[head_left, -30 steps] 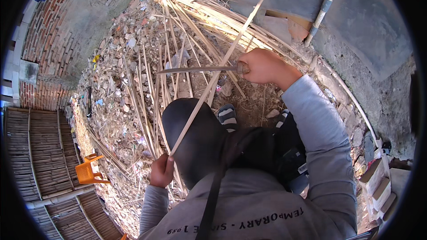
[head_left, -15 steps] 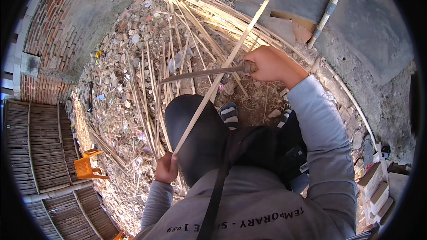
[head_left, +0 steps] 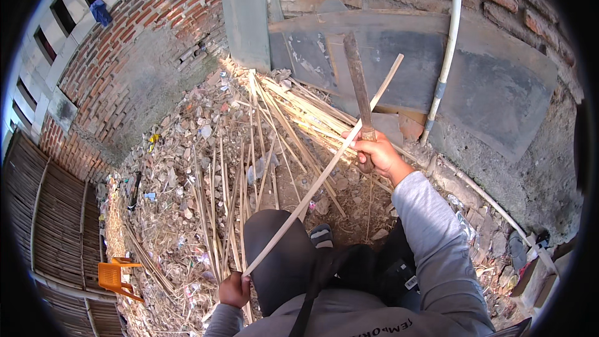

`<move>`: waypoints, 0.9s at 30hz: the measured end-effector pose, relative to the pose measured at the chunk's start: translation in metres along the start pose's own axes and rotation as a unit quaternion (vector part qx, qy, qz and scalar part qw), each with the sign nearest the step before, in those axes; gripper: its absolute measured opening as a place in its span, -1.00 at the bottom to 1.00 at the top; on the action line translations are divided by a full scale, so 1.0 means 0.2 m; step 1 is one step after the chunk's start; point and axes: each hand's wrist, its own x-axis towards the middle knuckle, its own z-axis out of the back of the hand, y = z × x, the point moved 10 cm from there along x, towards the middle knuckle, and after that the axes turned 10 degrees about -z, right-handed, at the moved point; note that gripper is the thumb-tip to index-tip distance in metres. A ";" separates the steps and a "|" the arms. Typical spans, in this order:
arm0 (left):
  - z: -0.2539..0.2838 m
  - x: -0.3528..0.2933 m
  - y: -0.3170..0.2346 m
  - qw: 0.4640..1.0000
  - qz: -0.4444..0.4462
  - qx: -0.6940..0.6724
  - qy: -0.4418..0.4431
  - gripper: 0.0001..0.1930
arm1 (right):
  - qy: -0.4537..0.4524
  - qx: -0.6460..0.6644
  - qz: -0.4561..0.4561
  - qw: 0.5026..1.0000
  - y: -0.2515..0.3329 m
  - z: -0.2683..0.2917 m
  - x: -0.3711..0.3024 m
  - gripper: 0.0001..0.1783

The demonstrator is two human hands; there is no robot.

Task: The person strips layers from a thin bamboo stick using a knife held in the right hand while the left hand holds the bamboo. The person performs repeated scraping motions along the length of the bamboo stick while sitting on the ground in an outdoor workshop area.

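Observation:
My left hand point(head_left: 234, 289) is closed around the near end of a long, pale bamboo strip point(head_left: 315, 187), beside my dark-trousered knee. The strip slants up and away to the right, its far end free in the air. My right hand point(head_left: 382, 155) grips the wooden handle of a machete point(head_left: 357, 81), whose worn, rusty blade points up and away. The strip passes right by the fingers of this hand and crosses in front of the base of the blade; whether those fingers touch it I cannot tell.
Many split bamboo strips point(head_left: 312, 115) lie heaped toward the far wall, with more point(head_left: 215, 212) spread on the rubble-strewn ground. A pale pipe point(head_left: 446, 56) stands against dark panels point(head_left: 499, 81) leaning on the brick wall. To the left is an orange plastic chair point(head_left: 112, 276).
The machete has swung from lying across the strip, pointing left, to pointing up and away. My left hand still holds the strip. The view has tilted up, showing more wall.

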 end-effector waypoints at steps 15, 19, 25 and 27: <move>0.19 0.10 -0.19 0.984 -0.104 -0.090 -0.112 -0.69 | 0.044 0.119 0.005 0.992 0.07 -0.07 -0.07 -0.91; 0.11 0.15 -0.19 0.995 0.018 -0.096 -0.009 -0.58 | 0.054 0.062 0.007 0.997 0.07 -0.07 -0.10 -0.92; 0.19 0.14 -0.30 0.996 0.013 -0.078 -0.040 -0.60 | 0.091 0.002 -0.003 0.996 0.09 -0.18 -0.13 -0.92; 0.20 0.16 -0.32 0.996 0.015 -0.080 -0.039 -0.60 | 0.092 -0.012 0.015 0.996 0.11 -0.18 -0.13 -0.91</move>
